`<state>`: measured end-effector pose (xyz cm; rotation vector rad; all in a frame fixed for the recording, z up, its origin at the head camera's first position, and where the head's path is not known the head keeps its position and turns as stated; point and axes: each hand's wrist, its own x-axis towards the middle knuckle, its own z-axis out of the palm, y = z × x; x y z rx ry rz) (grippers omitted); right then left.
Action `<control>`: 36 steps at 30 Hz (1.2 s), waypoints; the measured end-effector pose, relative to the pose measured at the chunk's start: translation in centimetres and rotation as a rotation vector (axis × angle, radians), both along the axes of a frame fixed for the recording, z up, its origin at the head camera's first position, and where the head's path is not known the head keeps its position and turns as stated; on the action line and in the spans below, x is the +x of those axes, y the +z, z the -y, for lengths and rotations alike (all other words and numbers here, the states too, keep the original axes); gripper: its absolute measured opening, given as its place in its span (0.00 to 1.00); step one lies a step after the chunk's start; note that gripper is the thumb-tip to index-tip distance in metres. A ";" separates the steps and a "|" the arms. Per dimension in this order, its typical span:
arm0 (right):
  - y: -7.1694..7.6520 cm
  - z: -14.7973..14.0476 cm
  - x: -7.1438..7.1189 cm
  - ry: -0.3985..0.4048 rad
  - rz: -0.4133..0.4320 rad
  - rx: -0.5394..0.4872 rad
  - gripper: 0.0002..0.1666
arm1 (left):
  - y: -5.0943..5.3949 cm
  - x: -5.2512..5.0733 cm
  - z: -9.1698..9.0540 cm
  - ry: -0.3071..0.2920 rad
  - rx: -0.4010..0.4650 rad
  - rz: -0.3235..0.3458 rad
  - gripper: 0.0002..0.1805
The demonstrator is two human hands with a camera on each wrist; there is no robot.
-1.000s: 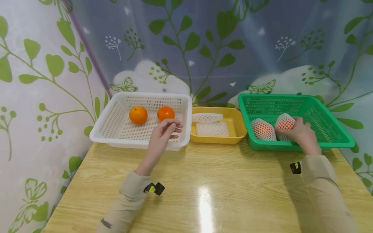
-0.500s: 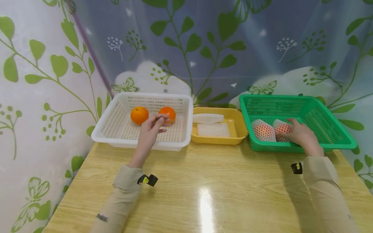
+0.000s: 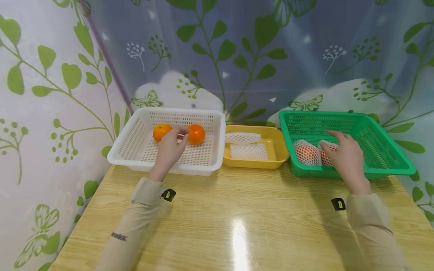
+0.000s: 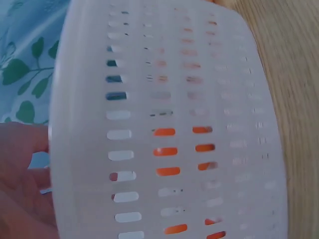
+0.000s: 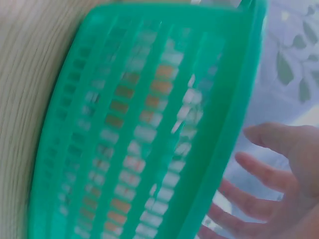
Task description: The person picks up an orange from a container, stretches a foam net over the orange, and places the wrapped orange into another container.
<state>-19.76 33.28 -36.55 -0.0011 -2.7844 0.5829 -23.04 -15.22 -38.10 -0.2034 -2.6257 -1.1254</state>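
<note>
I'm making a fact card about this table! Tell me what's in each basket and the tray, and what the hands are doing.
White basket: two orange fruits
Yellow tray: two white foam nets
Green basket: two net-wrapped fruits
Left hand: over the white basket, nothing seen in its grasp
Right hand: over the green basket, fingers spread, gripping nothing
Table: light wood

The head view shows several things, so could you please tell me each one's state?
Orange round fruits, bare
Reddish fruits, wrapped in white foam netting
White foam-mesh sleeves, lying loose, no fruit inside
White perforated plastic basket, upright, holding two fruits
Yellow plastic tray, holding both sleeves
Green perforated plastic basket, upright, holding two wrapped fruits
Left hand, fingers loosely bent, seemingly empty
Right hand, fingers spread, seemingly empty
</note>
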 end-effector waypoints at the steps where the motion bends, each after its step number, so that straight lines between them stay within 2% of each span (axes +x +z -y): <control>1: 0.0 0.6 0.2 0.008 -0.034 -0.008 0.29 | 0.1 -0.2 -0.1 -0.013 -0.035 0.009 0.14; 5: 0.2 3.0 0.8 0.053 -0.137 -0.032 0.24 | 0.1 -1.1 -0.5 -0.056 -0.130 0.042 0.16; 12: -0.2 6.7 2.0 0.159 -0.259 -0.106 0.18 | -0.2 -2.7 -0.9 -0.076 -0.253 0.130 0.22; 15: -0.5 8.0 2.3 0.210 -0.331 -0.101 0.16 | -0.3 -3.4 -1.2 -0.089 -0.314 0.179 0.26; 19: -1.0 9.5 2.7 0.275 -0.398 -0.094 0.16 | -0.5 -4.3 -1.5 -0.144 -0.410 0.241 0.30; 24: -1.9 11.3 3.3 0.348 -0.413 -0.105 0.17 | -0.8 -5.1 -1.5 -0.186 -0.475 0.278 0.33; 31: -3.4 13.8 4.4 0.421 -0.408 -0.120 0.17 | -1.0 -6.2 -1.4 -0.202 -0.561 0.206 0.34; 36: -4.5 15.6 5.2 0.477 -0.392 -0.132 0.18 | -0.9 -6.7 -1.4 -0.187 -0.599 0.258 0.38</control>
